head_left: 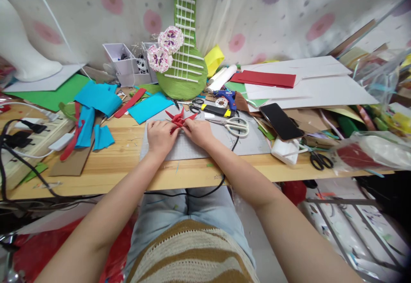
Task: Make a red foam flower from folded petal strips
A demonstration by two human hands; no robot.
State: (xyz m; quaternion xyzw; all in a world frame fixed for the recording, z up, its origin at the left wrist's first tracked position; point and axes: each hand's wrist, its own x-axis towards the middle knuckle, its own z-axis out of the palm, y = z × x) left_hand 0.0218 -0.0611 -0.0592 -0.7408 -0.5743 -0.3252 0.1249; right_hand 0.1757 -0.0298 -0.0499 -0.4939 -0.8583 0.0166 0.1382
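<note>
A small red folded paper piece [178, 119] with pointed tips lies on a grey cutting mat [250, 142] on the wooden table. My left hand [161, 136] and my right hand [199, 132] rest on the mat side by side, fingers curled and pinching the red paper from either side. White-handled scissors [233, 125] lie just right of my right hand. The undersides of my fingers are hidden.
A green paper guitar [184, 56] with paper flowers stands at the back. Blue paper scraps [98, 103], a blue glue gun [227, 96], a black phone [281, 121], white and red sheets [289, 81], a power strip [28, 139] and black scissors [319, 159] crowd the table.
</note>
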